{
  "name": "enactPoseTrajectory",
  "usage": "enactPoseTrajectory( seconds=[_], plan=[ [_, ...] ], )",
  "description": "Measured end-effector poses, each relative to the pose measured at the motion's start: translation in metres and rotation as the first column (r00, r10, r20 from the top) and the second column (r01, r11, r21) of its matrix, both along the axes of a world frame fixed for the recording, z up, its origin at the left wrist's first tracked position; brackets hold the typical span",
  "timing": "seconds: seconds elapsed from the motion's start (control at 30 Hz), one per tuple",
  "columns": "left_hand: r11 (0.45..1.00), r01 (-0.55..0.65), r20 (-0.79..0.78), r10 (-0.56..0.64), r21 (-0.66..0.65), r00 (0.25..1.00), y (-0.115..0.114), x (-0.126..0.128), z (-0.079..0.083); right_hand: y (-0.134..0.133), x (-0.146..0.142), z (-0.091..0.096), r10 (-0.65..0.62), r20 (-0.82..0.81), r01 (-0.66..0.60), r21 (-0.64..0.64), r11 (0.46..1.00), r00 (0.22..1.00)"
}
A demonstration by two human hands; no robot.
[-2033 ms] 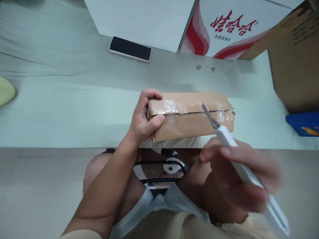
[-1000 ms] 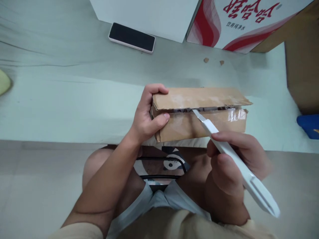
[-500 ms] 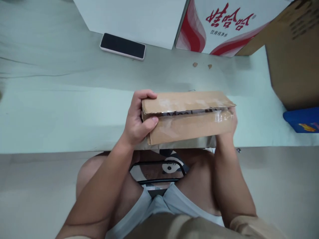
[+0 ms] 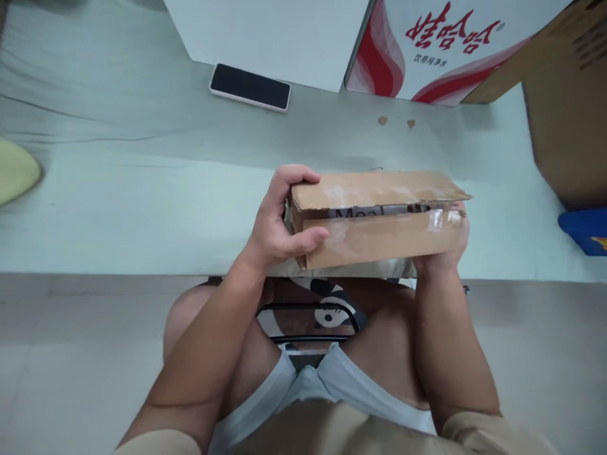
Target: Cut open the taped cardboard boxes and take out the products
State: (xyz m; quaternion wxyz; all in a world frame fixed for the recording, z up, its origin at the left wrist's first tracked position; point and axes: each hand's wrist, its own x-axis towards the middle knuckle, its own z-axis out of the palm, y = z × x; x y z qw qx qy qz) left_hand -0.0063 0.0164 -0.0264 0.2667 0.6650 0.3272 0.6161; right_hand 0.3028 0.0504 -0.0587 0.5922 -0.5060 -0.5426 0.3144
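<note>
Between my hands is a brown cardboard box [image 4: 379,243], held near the front edge of the table. Its two long top flaps stand apart along a ragged, taped seam. Through the gap shows a printed item [image 4: 358,213] with dark lettering; the rest of it is hidden inside. My left hand [image 4: 284,218] grips the left end, fingers over the far flap and thumb on the near flap. My right hand [image 4: 446,249] wraps the right end, and most of its fingers are hidden behind the box.
On the pale green tabletop [image 4: 142,221] lies a black-topped, white-edged device [image 4: 250,87]. Behind stand a white box [image 4: 279,38], a red-and-white carton [image 4: 441,57] and a large brown carton [image 4: 569,139]. A blue package [image 4: 585,230] is at right, a yellow-green object [image 4: 16,172] at left. Two brown scraps [image 4: 382,120] lie behind my hands.
The gap between the box flaps has widened, and more of the lettering inside shows. My left thumb reaches further over the near flap. The whole view has shifted, bringing the yellow-green object in.
</note>
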Motion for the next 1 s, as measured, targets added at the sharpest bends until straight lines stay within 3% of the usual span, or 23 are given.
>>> enactPoseTrajectory(
  seconds=[0.1,0.2,0.33,0.5,0.7,0.77,0.87,0.93,1.0],
  plan=[
    [0.999,0.036,-0.048,-0.035,0.015,0.998,-0.001,-0.003,0.002,-0.009,-0.014,0.01,-0.072,-0.258,0.07,-0.017,0.997,0.963],
    [0.999,0.051,-0.039,-0.051,0.008,0.998,0.0,-0.006,0.003,-0.014,-0.023,0.018,-0.075,-0.325,0.073,-0.018,0.997,0.943],
    [0.998,0.042,-0.017,-0.042,-0.039,0.999,0.0,-0.007,0.004,-0.016,-0.029,0.024,-0.045,-0.26,0.044,-0.012,0.999,0.965],
    [0.998,0.055,0.016,-0.054,-0.034,0.998,0.002,-0.005,0.002,-0.014,-0.032,0.025,-0.088,-0.33,0.065,-0.08,0.995,0.94],
    [0.977,0.149,0.243,-0.109,-0.152,0.964,0.013,-0.011,-0.01,-0.012,-0.028,0.019,0.102,-0.223,-0.112,-0.03,0.993,0.969],
    [0.987,0.089,0.239,-0.054,-0.135,0.969,0.015,-0.011,-0.01,-0.013,-0.027,0.02,0.185,-0.216,-0.189,0.002,0.982,0.959],
    [0.989,-0.136,0.29,0.145,-0.051,0.946,0.012,-0.007,-0.002,-0.018,-0.028,0.025,0.317,-0.204,-0.311,0.06,0.948,0.926],
    [0.951,-0.309,0.36,0.279,0.028,0.89,0.006,-0.003,0.008,-0.022,-0.03,0.029,0.394,-0.184,-0.396,0.028,0.918,0.9],
    [0.908,-0.409,0.387,0.347,0.09,0.855,0.0,-0.002,0.018,-0.025,-0.033,0.031,0.436,-0.194,-0.447,-0.015,0.894,0.879]
  ],
)
